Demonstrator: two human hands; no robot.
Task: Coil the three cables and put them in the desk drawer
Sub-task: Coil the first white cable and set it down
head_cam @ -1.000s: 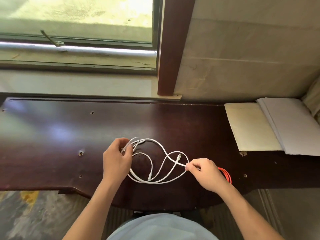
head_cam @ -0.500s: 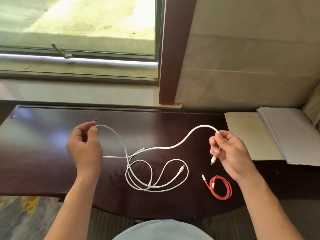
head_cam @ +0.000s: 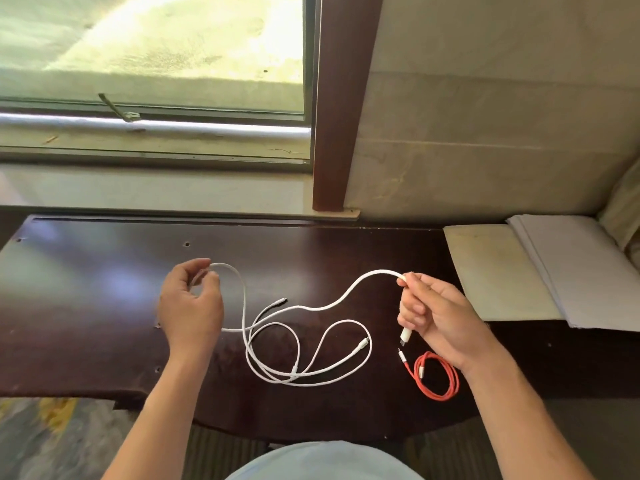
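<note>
Right hand (head_cam: 440,320) curled round thick white cable (head_cam: 332,303) near its plug, toward worktop (head_cam: 86,306) right side; left hand (head_cam: 190,306) pinching a white strand at mid-left. Thin white cable (head_cam: 311,372) looped loose between hands near front edge, red coil (head_cam: 438,377) just beside right wrist. Bare wood at left; papers (head_cam: 571,271) filling right back corner.

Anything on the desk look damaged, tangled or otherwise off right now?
The loose white cables lie crossed over each other in uncoiled loops, one stretched between the left hand and right hand. The red cable is already coiled. The desk top has several small open holes.
</note>
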